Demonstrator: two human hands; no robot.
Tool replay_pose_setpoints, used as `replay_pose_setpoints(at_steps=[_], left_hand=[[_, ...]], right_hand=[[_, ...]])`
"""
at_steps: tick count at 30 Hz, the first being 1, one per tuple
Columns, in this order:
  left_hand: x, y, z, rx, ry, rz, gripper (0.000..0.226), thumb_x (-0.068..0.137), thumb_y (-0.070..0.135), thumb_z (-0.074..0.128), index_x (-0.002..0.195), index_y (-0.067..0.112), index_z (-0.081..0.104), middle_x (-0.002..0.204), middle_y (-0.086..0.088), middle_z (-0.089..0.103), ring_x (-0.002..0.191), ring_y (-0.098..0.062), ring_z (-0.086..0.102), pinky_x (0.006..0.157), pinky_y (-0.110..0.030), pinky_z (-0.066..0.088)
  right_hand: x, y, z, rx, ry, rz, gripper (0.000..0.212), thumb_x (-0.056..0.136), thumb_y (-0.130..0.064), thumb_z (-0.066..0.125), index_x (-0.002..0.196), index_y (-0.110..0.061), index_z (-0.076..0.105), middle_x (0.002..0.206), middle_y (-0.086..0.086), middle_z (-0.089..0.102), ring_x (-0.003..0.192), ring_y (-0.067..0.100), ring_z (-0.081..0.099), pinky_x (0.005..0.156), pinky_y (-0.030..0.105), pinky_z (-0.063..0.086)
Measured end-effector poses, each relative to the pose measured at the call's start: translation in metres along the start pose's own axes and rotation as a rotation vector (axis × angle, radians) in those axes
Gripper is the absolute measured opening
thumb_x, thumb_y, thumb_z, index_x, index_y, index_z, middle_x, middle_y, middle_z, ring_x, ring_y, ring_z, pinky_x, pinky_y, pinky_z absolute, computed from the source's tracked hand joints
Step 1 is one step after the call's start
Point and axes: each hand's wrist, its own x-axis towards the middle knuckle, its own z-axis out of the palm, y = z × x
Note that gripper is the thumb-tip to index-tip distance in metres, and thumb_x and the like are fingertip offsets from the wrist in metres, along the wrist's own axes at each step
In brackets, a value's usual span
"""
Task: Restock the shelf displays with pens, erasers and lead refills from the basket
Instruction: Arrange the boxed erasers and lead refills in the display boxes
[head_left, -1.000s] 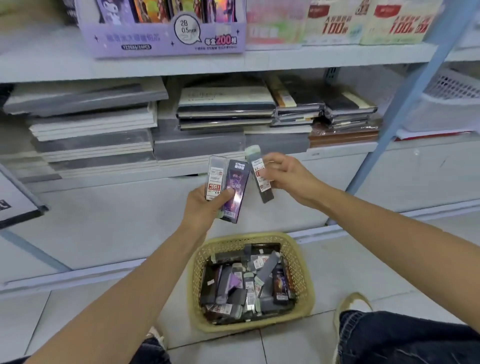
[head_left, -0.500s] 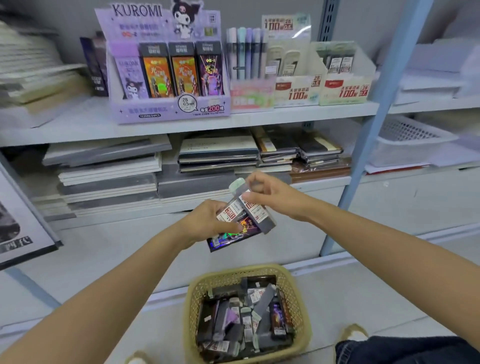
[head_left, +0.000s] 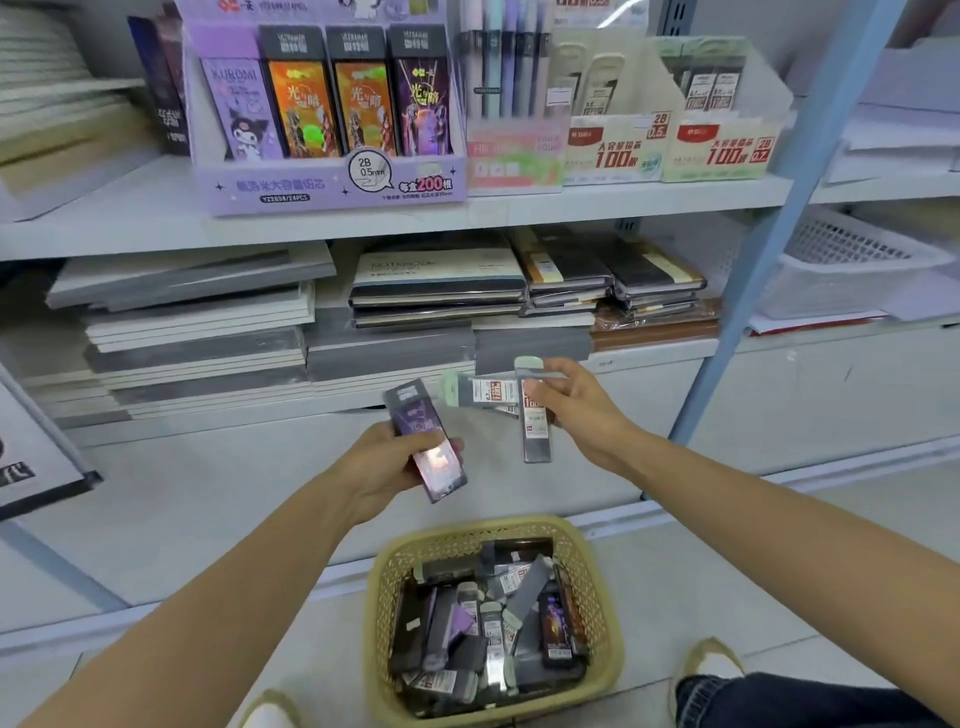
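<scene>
My left hand (head_left: 387, 462) grips one purple lead refill box (head_left: 423, 439) above the yellow woven basket (head_left: 382, 587). My right hand (head_left: 576, 410) pinches two grey lead refill cases with pale green caps: one (head_left: 535, 415) hangs down, the other (head_left: 478, 391) points left. The basket sits on the floor and holds several more refill cases (head_left: 488, 623). On the upper shelf stand a purple Kuromi display box (head_left: 322, 119), a pink display with pens (head_left: 511, 150) and two cream display boxes of grey refills (head_left: 613, 150) (head_left: 719, 150).
Stacks of notebooks (head_left: 441, 286) and sketch pads (head_left: 197, 312) fill the lower shelf. A blue shelf upright (head_left: 769, 234) rises at right, with a white plastic basket (head_left: 852, 270) beyond it. My shoes (head_left: 709, 660) and knee flank the yellow basket on the tiled floor.
The grey case with the red label went from my left hand to my right, which now holds two. My hands moved apart; the left keeps only the purple box. The camera view shifted.
</scene>
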Motion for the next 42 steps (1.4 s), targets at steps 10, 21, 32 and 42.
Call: replay_pose_setpoints(at_steps=[10,21,32,42], left_hand=[[-0.001,-0.022,0.023,-0.239,0.138,0.214,0.005,0.089,0.008,0.063,0.094,0.008,0.066,0.074,-0.001,0.073,0.066,-0.014,0.067,0.057,-0.021,0.054],[-0.003,0.003,0.027,-0.213,0.177,0.199,0.029,0.069,0.015,0.079,0.095,0.007,0.069,0.088,-0.012,0.076,0.074,-0.023,0.073,0.061,-0.03,0.059],[-0.003,0.059,0.064,-0.189,0.047,0.355,0.028,0.075,0.016,0.076,0.102,0.01,0.069,0.093,-0.01,0.076,0.079,-0.023,0.074,0.062,-0.03,0.058],[-0.005,0.167,0.121,-0.142,-0.031,0.534,0.034,0.074,0.022,0.077,0.105,0.015,0.064,0.098,-0.003,0.076,0.095,-0.02,0.072,0.089,-0.04,0.055]], right_hand=[[-0.021,0.038,0.031,0.12,-0.147,0.129,0.021,0.097,-0.008,0.055,0.115,-0.006,0.047,0.103,0.014,0.065,0.079,0.02,0.065,0.069,0.029,0.056],[-0.019,-0.01,0.013,-0.257,-0.461,-0.011,0.032,0.099,-0.018,0.052,0.127,-0.003,0.055,0.115,0.022,0.067,0.094,0.024,0.065,0.081,0.036,0.053],[-0.011,-0.072,-0.016,-0.386,-0.414,-0.178,0.029,0.097,-0.025,0.055,0.123,-0.012,0.057,0.11,0.008,0.071,0.101,0.022,0.069,0.089,0.039,0.055],[0.001,-0.18,-0.1,-0.216,-0.171,-0.458,0.035,0.094,-0.028,0.056,0.128,-0.025,0.055,0.125,-0.002,0.066,0.116,0.017,0.062,0.097,0.035,0.052]])
